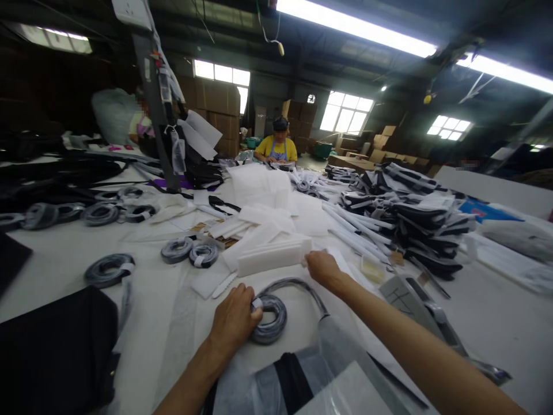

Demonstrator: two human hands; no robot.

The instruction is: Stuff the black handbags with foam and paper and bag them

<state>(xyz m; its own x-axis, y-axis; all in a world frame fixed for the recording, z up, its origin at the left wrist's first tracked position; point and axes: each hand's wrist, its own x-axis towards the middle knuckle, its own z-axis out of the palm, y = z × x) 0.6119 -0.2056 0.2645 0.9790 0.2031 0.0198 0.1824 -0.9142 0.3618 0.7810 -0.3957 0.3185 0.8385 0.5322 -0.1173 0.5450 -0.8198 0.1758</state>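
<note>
My left hand (233,320) is closed on a coiled grey strap (271,317) that lies on the white table (484,323); one end of the strap loops away toward the right. My right hand (322,268) reaches forward to a stack of white foam sheets (270,256), fingers curled at its right end; whether it grips a sheet is hidden. Just in front of me lies a clear plastic bag (341,369) with something black and grey inside.
More coiled grey straps (190,251) lie to the left and far left (101,213). A black bag (56,346) sits at the near left. Piled black-and-white pieces (415,219) fill the right. A person in yellow (279,147) sits at the far end. A dark post (155,104) stands at the left.
</note>
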